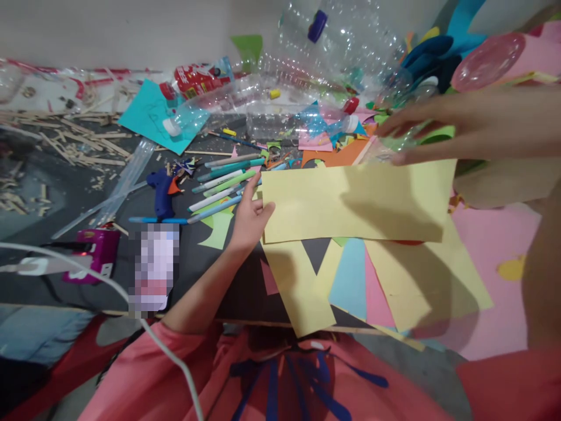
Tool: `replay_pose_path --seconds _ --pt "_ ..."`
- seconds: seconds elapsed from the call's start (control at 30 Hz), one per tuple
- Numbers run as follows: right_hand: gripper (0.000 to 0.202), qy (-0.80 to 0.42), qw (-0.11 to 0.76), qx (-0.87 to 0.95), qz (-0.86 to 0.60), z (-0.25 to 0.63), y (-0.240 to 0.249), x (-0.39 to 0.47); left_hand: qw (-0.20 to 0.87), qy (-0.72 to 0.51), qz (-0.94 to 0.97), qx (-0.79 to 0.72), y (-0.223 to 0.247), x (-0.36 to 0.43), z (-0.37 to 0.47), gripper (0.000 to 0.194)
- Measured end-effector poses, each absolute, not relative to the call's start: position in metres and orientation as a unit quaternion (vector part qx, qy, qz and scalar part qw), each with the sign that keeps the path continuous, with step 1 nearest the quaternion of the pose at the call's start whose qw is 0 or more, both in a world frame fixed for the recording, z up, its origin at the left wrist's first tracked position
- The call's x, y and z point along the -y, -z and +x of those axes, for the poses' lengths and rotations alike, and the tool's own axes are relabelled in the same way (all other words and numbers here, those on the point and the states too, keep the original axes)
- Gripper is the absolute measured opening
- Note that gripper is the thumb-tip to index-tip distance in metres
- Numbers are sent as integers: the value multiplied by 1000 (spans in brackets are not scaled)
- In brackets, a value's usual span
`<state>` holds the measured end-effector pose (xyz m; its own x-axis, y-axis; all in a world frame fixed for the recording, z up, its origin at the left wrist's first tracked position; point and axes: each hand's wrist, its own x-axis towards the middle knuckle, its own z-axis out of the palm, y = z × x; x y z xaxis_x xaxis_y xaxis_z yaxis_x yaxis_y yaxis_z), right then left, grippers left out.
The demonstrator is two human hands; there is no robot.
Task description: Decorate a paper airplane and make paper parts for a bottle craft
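My left hand pinches the left edge of a pale yellow paper strip, thumb on its face and some fingers hidden behind. The strip is held above the table, over other paper sheets. My right hand hovers above the strip's right end, slightly blurred, fingers stretched out and holding nothing that I can see. Under the strip lie another yellow sheet, a blue piece and a large pink sheet. Several marker pens lie left of my left hand.
Clear plastic bottles and a red-labelled bottle crowd the back. On the left are a blue glue gun, glue sticks, wooden sticks, a phone and a purple power adapter with a white cable.
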<state>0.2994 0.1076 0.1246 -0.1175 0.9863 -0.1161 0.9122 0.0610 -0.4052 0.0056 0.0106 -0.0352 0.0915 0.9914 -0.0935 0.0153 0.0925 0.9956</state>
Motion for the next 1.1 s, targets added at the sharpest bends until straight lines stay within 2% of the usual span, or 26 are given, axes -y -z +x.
replay_pose_path --seconds 0.07,0.1,0.2,0.27,0.37,0.43,0.5,0.53,0.63,0.7,0.93,1.1 --pt "65 -198 -22 832 -518 280 -119 -124 556 -452 476 -510 31 -9 8 76" --pt "67 -170 -26 855 -489 270 -112 -133 562 -449 462 -518 28 -8 10 74" --pt "51 -84 95 892 -434 238 -74 -159 578 -438 428 -540 20 -4 15 68" --pt "64 -50 143 884 -443 216 -47 -171 582 -436 418 -544 17 -3 16 65" --pt "83 -52 91 854 -509 191 -21 -179 581 -437 416 -546 14 -5 16 62" --pt "72 -58 88 849 -518 185 -18 -177 579 -444 417 -543 13 -7 15 60" --pt "60 -53 130 851 -506 189 -23 -169 578 -455 421 -530 12 -8 14 53" --pt "59 -47 163 851 -497 193 -27 -162 578 -460 425 -523 12 -8 14 50" --pt "77 -32 238 845 -478 210 -40 -129 589 -456 432 -508 14 -7 13 45" --pt "71 -34 265 845 -463 221 -40 -101 588 -443 428 -524 17 -8 11 44" --pt "57 -22 237 899 -368 248 1 -35 583 -406 486 -510 19 -11 7 48" --pt "55 -45 196 913 -354 258 -4 -31 578 -423 451 -532 14 -8 11 53"
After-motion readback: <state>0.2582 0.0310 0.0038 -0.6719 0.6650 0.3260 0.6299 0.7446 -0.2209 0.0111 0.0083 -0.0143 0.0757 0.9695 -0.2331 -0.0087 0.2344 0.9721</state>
